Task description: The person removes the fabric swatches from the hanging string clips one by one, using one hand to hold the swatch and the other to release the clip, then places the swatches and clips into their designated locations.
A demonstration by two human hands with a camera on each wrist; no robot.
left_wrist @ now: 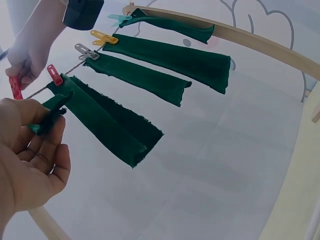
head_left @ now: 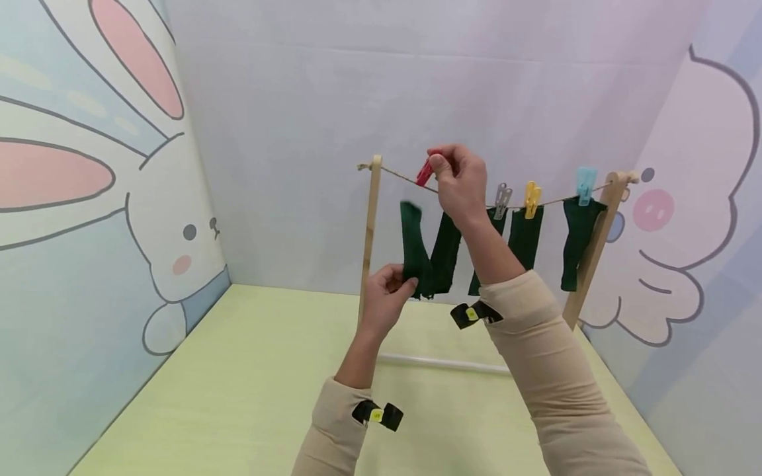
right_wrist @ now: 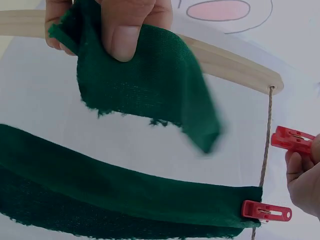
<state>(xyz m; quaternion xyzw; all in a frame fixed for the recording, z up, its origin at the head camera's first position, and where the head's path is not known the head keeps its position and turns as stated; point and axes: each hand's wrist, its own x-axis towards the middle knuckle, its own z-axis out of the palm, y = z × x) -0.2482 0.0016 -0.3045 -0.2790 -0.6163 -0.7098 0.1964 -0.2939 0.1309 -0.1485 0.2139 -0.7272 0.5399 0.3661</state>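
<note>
My left hand (head_left: 387,301) pinches the lower part of a dark green cloth strip (head_left: 412,231); its free end stands up below the rope and looks blurred. My right hand (head_left: 464,185) pinches a red clothespin (right_wrist: 292,140) by its handle end. That pin's tip is at the twine line (right_wrist: 266,145); whether it grips the line I cannot tell. Beside the held strip, a folded green strip (left_wrist: 110,125) hangs from the line under another red clothespin (left_wrist: 55,75), which my right hand hides in the head view.
Farther right, green strips hang under a grey clothespin (head_left: 503,200), a yellow clothespin (head_left: 532,199) and a light blue clothespin (head_left: 586,185). Wooden posts (head_left: 370,231) carry the line at both ends. A white bar (head_left: 440,362) runs low between them above the pale yellow tabletop (head_left: 238,396).
</note>
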